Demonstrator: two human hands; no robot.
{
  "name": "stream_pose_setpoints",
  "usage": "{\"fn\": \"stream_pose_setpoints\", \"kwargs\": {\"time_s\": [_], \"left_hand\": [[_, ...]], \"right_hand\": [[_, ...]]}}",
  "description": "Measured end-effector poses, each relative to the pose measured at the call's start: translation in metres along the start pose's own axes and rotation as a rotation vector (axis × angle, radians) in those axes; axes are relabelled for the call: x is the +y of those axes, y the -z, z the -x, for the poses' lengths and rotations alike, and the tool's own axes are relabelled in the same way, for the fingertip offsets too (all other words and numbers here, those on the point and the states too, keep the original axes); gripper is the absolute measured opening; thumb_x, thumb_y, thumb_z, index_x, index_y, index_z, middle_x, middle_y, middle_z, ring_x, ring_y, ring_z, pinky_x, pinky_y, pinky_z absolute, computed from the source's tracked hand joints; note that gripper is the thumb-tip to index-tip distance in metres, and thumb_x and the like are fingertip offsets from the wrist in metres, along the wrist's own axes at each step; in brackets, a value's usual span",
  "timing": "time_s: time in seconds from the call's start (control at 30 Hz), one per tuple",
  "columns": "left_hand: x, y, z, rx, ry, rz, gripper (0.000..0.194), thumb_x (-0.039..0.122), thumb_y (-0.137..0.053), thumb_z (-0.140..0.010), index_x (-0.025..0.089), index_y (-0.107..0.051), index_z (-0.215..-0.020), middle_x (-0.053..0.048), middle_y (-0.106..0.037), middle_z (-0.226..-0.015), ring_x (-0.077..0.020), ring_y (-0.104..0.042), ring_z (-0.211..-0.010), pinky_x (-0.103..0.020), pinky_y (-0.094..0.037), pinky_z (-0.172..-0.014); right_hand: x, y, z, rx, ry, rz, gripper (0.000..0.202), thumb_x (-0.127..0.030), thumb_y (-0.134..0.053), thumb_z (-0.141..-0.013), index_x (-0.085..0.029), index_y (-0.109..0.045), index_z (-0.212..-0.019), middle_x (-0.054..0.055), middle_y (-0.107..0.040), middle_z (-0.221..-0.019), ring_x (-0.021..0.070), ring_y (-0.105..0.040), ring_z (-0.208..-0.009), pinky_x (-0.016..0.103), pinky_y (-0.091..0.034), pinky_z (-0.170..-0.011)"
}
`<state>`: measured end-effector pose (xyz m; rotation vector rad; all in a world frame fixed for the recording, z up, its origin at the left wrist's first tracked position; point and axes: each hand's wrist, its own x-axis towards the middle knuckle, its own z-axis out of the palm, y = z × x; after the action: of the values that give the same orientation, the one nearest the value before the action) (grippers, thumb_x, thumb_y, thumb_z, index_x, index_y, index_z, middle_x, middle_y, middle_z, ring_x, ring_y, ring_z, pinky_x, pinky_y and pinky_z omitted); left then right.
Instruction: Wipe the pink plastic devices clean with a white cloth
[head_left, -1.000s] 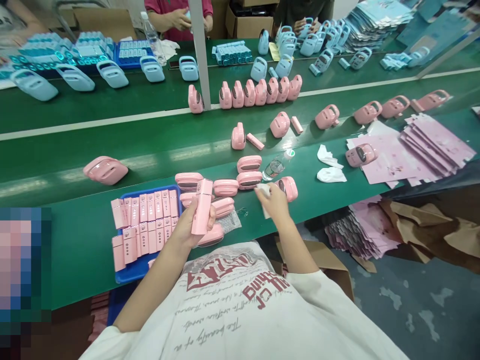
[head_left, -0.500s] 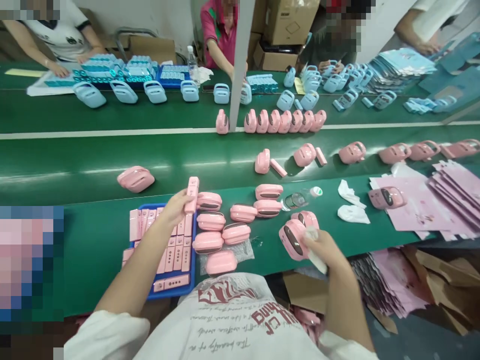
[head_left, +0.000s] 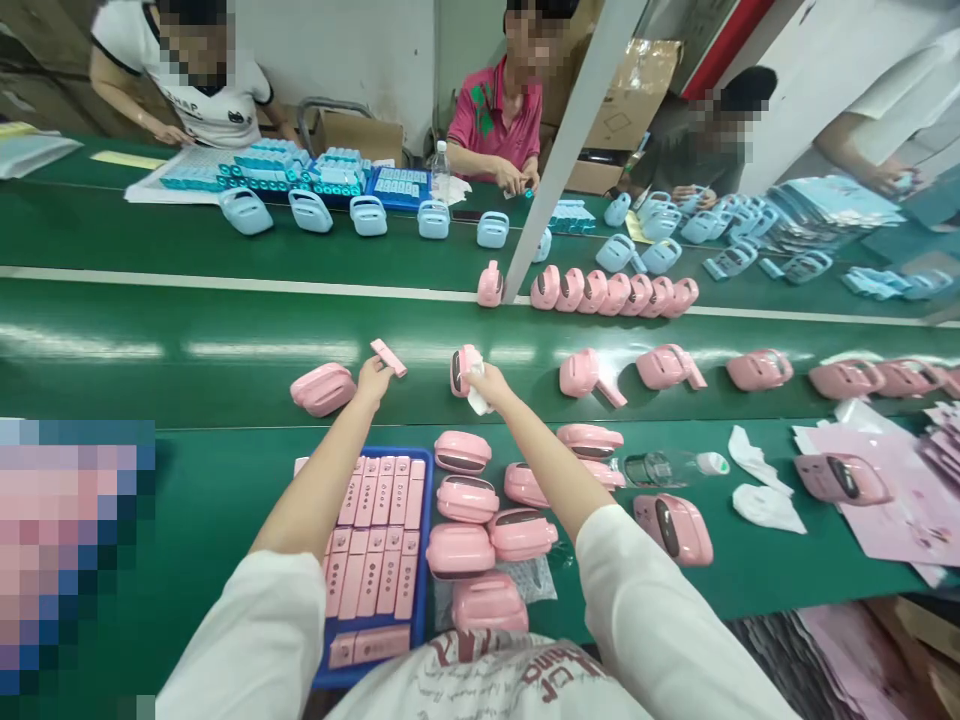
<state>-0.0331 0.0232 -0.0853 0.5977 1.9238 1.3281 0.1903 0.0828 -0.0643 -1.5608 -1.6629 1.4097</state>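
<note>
Both my arms reach forward over the green belt (head_left: pixel 225 340). My left hand (head_left: pixel 373 380) is closed on a small pink box (head_left: pixel 388 357), held by its lower part above the belt. In my right hand (head_left: pixel 489 385) are a white cloth (head_left: pixel 477 398) and a pink device (head_left: pixel 459 370) with a dark oval window, at the belt's middle. To the left of my left hand lies another pink device (head_left: pixel 324 389). A blue tray (head_left: pixel 427 540) of pink boxes sits nearer me, with several pink devices (head_left: pixel 460 550) beside it.
A clear bottle (head_left: pixel 660 469), white cloths (head_left: pixel 765 505) and pink printed sheets (head_left: pixel 885 500) lie to the right. More pink devices (head_left: pixel 759 370) line the belt. A slanting metal post (head_left: pixel 574 150) rises beyond it. People work across at blue devices (head_left: pixel 370 215).
Both hands have moved forward from the near table to over the belt, the left with the pink box, the right with a pink device and cloth. The view has shifted.
</note>
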Motion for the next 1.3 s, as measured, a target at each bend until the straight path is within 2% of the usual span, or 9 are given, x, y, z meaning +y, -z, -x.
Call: {"fn": "stream_pose_setpoints", "kwargs": {"time_s": [0.2,0.3,0.4,0.57,0.7,0.87,1.03,1.23,1.3], "left_hand": [[-0.008,0.086,0.022,0.146,-0.221,-0.373,0.058,0.006,-0.058,-0.067,0.012,-0.050,-0.125,-0.017,-0.030,-0.151,-0.0312,-0.016,-0.145,-0.045,-0.016,-0.118],[-0.012,0.108,0.022,0.165,-0.179,-0.502,0.037,0.011,-0.054,-0.069,0.010,-0.058,-0.106,-0.023,-0.053,-0.126,-0.0380,-0.042,-0.130,-0.053,-0.029,-0.109],[-0.010,0.113,0.026,0.143,-0.202,-0.533,0.014,0.015,-0.053,-0.070,0.017,-0.060,-0.082,-0.014,-0.065,-0.098,-0.0342,-0.057,-0.111,-0.050,-0.037,-0.102],[0.009,0.110,0.075,0.043,-0.404,-0.405,0.016,0.020,-0.051,-0.074,0.018,-0.063,-0.085,-0.009,-0.066,-0.107,-0.0236,-0.059,-0.110,-0.037,-0.043,-0.101],[0.031,0.091,0.144,-0.071,-0.669,0.103,0.003,0.024,-0.065,-0.074,0.023,-0.068,-0.075,-0.003,-0.063,-0.098,-0.0223,-0.063,-0.105,-0.036,-0.047,-0.096],[0.055,0.053,0.215,-0.212,-0.739,0.285,0.008,0.018,-0.074,-0.070,0.025,-0.072,-0.067,-0.001,-0.062,-0.086,-0.0192,-0.066,-0.091,-0.034,-0.051,-0.087],[0.065,0.037,0.253,-0.141,-0.829,0.277,0.012,0.018,-0.079,-0.066,0.026,-0.074,-0.072,-0.001,-0.071,-0.084,-0.0182,-0.068,-0.082,-0.032,-0.054,-0.077],[0.076,0.017,0.289,-0.205,-0.800,0.354,0.011,0.022,-0.083,-0.061,0.026,-0.073,-0.065,0.000,-0.074,-0.080,-0.0180,-0.070,-0.078,-0.030,-0.056,-0.072],[0.080,0.014,0.295,-0.170,-0.788,0.390,0.012,0.023,-0.084,-0.060,0.026,-0.073,-0.063,0.000,-0.074,-0.079,-0.0179,-0.070,-0.077,-0.029,-0.056,-0.069]], "right_hand": [[-0.008,-0.045,-0.045,-0.020,0.026,-0.037,0.013,-0.028,-0.061,-0.071,-0.018,-0.060,-0.080,0.003,-0.066,-0.081,0.0188,-0.061,-0.079,0.031,-0.050,-0.077],[-0.014,-0.051,-0.049,-0.003,0.005,-0.057,0.011,-0.025,-0.058,-0.073,-0.017,-0.060,-0.080,0.003,-0.065,-0.079,0.0185,-0.061,-0.080,0.030,-0.049,-0.077],[-0.020,-0.041,-0.039,0.006,-0.014,-0.099,0.012,-0.028,-0.060,-0.074,-0.016,-0.059,-0.074,0.003,-0.063,-0.071,0.0187,-0.061,-0.077,0.028,-0.049,-0.073],[-0.022,-0.003,0.009,-0.091,-0.034,-0.240,0.016,-0.030,-0.061,-0.073,-0.015,-0.060,-0.068,0.003,-0.061,-0.061,0.0174,-0.060,-0.063,0.028,-0.050,-0.062],[-0.024,0.015,0.065,-0.105,0.018,-0.348,0.021,-0.030,-0.055,-0.078,-0.015,-0.066,-0.088,0.003,-0.067,-0.075,0.0167,-0.063,-0.072,0.028,-0.052,-0.071],[-0.024,0.013,0.158,-0.274,0.571,-0.295,0.050,-0.052,-0.042,-0.090,-0.022,-0.057,-0.127,0.006,-0.058,-0.132,0.0213,-0.053,-0.123,0.037,-0.038,-0.107],[0.004,0.021,0.239,-0.468,1.208,0.067,0.057,-0.047,-0.021,-0.098,-0.016,-0.049,-0.136,0.014,-0.047,-0.144,0.0195,-0.024,-0.145,0.043,-0.011,-0.120],[0.007,0.045,0.258,-0.276,1.178,0.082,0.061,-0.050,-0.014,-0.097,-0.017,-0.050,-0.134,0.013,-0.051,-0.142,0.0183,-0.030,-0.143,0.044,-0.017,-0.118],[0.008,0.051,0.265,-0.325,1.218,0.080,0.059,-0.050,-0.015,-0.097,-0.020,-0.056,-0.129,0.010,-0.057,-0.136,0.0180,-0.036,-0.139,0.043,-0.016,-0.119]]}}
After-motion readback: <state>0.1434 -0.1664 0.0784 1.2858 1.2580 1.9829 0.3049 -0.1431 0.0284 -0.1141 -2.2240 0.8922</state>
